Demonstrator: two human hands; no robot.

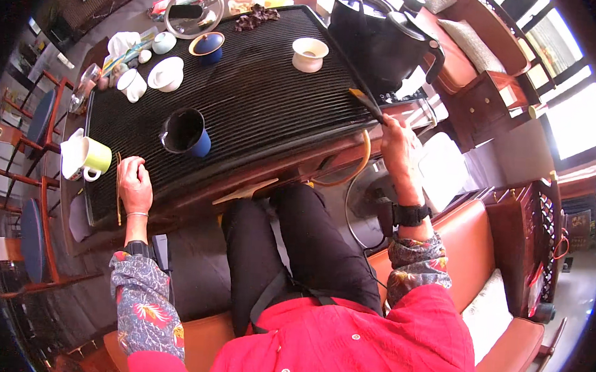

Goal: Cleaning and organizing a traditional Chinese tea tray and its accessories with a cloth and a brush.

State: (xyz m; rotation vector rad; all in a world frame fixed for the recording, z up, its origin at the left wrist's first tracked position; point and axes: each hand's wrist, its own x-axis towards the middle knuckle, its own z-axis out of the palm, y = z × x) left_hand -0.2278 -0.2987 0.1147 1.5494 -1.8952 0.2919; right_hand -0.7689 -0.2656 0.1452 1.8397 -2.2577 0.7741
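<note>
A tea brush (369, 107) with a dark handle and tan bristles is gripped in my right hand (398, 147). Its tip is over the right edge of the ribbed black tea tray (268, 107). My left hand (135, 184) rests at the tray's left front corner, fingers curled. A thin brown stick (118, 193) runs along that hand's outer side; whether the fingers hold it, or anything, is hidden. Left of this hand is a yellow-green mug (97, 159) with white cloth or paper in it. A blue cup (199, 144) with a dark inside stands tilted nearby.
On the tray are a white strainer bowl (309, 55), two white cups (165, 75), a blue lidded pot (207, 46) and dark dried pieces (257, 17). A glass lid (194, 12) lies at the back. Right of the tray stands a large black kettle (373, 42). A hose (365, 159) hangs below.
</note>
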